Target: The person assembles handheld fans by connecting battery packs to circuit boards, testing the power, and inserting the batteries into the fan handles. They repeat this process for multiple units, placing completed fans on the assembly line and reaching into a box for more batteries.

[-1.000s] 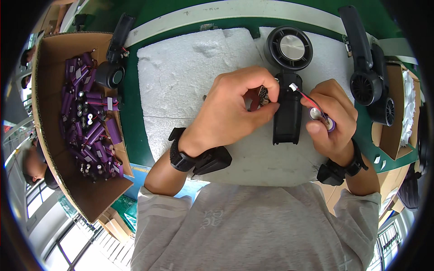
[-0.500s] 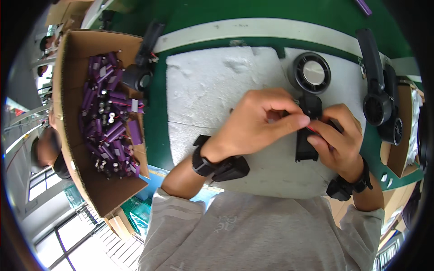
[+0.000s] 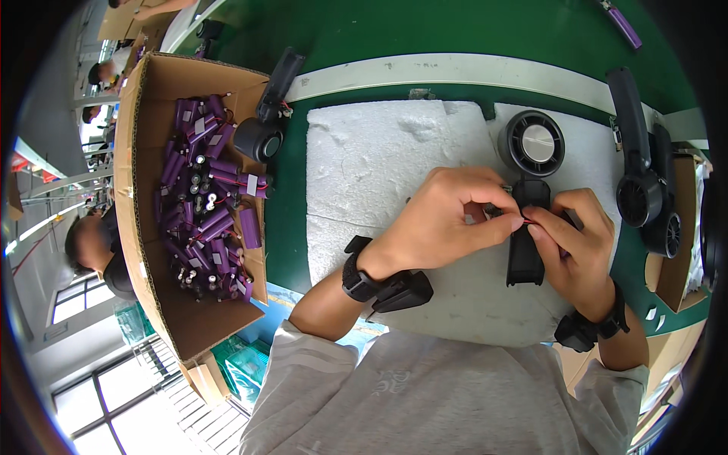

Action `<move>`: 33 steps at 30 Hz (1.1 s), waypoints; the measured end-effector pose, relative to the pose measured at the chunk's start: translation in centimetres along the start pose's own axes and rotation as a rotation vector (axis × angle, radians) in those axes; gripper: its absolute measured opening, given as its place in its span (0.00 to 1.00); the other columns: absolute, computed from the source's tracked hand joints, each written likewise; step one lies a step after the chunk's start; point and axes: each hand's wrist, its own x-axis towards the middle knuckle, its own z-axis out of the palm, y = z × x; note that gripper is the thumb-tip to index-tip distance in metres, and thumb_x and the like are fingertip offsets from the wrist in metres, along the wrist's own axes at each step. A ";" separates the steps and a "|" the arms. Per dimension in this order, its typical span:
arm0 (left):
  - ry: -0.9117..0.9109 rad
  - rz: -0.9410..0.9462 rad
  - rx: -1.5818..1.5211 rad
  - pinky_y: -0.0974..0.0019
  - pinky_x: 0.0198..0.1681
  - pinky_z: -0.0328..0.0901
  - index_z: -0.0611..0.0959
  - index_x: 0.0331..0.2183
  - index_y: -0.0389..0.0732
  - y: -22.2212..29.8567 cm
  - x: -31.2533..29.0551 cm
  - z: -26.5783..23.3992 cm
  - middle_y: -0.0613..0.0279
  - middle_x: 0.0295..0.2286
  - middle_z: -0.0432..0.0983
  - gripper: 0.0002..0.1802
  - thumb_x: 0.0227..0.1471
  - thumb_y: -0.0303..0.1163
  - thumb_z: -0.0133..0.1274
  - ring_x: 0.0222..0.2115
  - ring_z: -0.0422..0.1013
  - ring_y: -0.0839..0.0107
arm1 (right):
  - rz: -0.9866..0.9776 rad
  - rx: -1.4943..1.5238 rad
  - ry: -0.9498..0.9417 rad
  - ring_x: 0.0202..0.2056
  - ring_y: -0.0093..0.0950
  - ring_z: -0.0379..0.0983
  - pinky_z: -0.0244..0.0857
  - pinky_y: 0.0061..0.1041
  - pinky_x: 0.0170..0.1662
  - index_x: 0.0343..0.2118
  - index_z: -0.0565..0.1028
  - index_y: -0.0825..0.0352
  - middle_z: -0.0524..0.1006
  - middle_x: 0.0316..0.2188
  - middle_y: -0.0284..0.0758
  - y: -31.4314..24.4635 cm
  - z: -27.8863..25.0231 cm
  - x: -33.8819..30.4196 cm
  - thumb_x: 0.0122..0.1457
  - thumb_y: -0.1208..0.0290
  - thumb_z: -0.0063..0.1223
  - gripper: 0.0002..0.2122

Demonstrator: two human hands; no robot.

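A black handheld fan lies on the white foam sheet [image 3: 371, 152], its round head [image 3: 509, 148] away from me and its open handle [image 3: 525, 262] toward me. Over the upper handle, the fingertips of my two hands nearly meet. My left hand [image 3: 447, 220] pinches at a thin red wire [image 3: 529, 221], its thumb and forefinger pressed together. From the other side, my right hand [image 3: 580, 243] has the same wire between thumb and forefinger. The wire's ends and any small connector are hidden by the fingers. Both wrists carry black strapped devices.
At the left stands a cardboard box [image 3: 140, 227] full of purple battery cells [image 3: 216, 224] with wires. A black fan part [image 3: 260, 139] rests by its edge. More black fans [image 3: 639, 197] lie at the right beside another box [image 3: 671, 280]. One purple cell [image 3: 625, 29] lies far off. People sit at the left.
The whole view has shifted, so things appear lower and farther right. My fingertips stay together over the handle, with the red wire still pinched.
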 end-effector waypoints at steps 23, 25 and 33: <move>-0.052 -0.068 -0.203 0.70 0.41 0.72 0.80 0.42 0.31 0.1 0.1 -1.0 0.59 0.38 0.76 0.20 0.45 0.10 0.58 0.37 0.73 0.72 | -0.009 0.053 -0.024 0.23 0.28 0.68 0.60 0.25 0.24 0.30 0.81 0.66 0.69 0.26 0.34 0.5 0.3 -0.5 0.43 0.77 0.64 0.09; -0.060 -0.053 -0.201 0.70 0.41 0.72 0.79 0.44 0.31 -0.1 0.1 -1.1 0.58 0.38 0.77 0.21 0.45 0.11 0.58 0.38 0.74 0.71 | -0.047 0.033 -0.005 0.24 0.28 0.68 0.60 0.26 0.24 0.31 0.81 0.65 0.69 0.27 0.34 0.5 0.4 -0.5 0.42 0.77 0.64 0.10; -0.082 -0.171 -0.260 0.69 0.38 0.73 0.78 0.45 0.30 0.5 0.1 -1.1 0.54 0.36 0.79 0.20 0.47 0.12 0.57 0.36 0.77 0.68 | -0.091 0.000 0.027 0.24 0.25 0.68 0.61 0.24 0.25 0.30 0.81 0.62 0.71 0.28 0.30 0.3 0.7 0.0 0.39 0.76 0.67 0.11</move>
